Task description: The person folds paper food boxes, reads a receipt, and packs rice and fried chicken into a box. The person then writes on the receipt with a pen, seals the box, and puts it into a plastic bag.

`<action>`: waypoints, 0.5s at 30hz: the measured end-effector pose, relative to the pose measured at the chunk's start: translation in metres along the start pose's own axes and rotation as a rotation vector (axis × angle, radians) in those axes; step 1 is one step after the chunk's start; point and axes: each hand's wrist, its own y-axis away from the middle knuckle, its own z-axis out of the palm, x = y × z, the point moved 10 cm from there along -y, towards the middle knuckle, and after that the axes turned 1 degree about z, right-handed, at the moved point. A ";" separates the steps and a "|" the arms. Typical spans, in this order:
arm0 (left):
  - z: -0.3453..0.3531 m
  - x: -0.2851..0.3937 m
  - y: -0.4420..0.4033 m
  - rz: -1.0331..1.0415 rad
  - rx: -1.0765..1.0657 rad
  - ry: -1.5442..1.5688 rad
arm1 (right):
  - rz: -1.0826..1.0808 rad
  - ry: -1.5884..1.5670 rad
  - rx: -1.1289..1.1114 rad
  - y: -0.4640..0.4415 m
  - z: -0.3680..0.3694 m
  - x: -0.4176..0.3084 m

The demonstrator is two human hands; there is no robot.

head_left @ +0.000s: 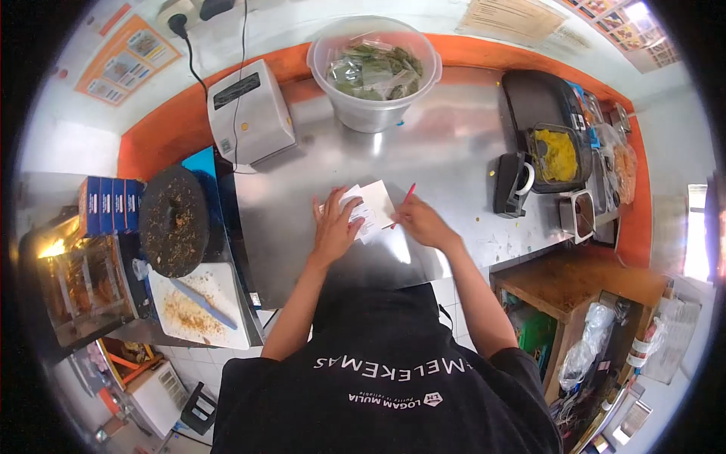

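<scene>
Small white papers [372, 210] lie on the steel table [302, 268] in front of me, some of them with print. My left hand [335, 224] rests on their left part, its fingers spread over the sheets. In my right hand [420, 221] is a red pen [410, 192], pinched between the fingers and tilted, its upper end pointing away from me. The pen's lower end comes close to the right edge of the papers. Whether the tip touches them I cannot tell.
A tub of bagged leaves [374, 68] and a white printer-like device [251, 113] stand at the back. At right is an air fryer drawer with yellow food [556, 155]. On the left, a knife [203, 303] lies on a crumb-covered cutting board [170, 321], below a dark round block [174, 219].
</scene>
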 end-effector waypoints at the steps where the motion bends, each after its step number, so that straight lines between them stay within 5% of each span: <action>1: 0.000 0.000 0.000 -0.003 -0.004 0.010 | 0.031 0.074 -0.057 -0.017 0.022 -0.005; 7: 0.001 -0.002 0.000 -0.012 -0.035 0.032 | 0.117 0.543 -0.264 -0.065 0.058 -0.015; 10: 0.000 -0.002 -0.002 -0.031 -0.047 0.031 | 0.302 0.520 -0.322 -0.068 0.044 -0.008; 15: 0.003 -0.001 -0.004 -0.030 -0.051 0.017 | 0.377 0.370 -0.115 -0.035 0.005 0.050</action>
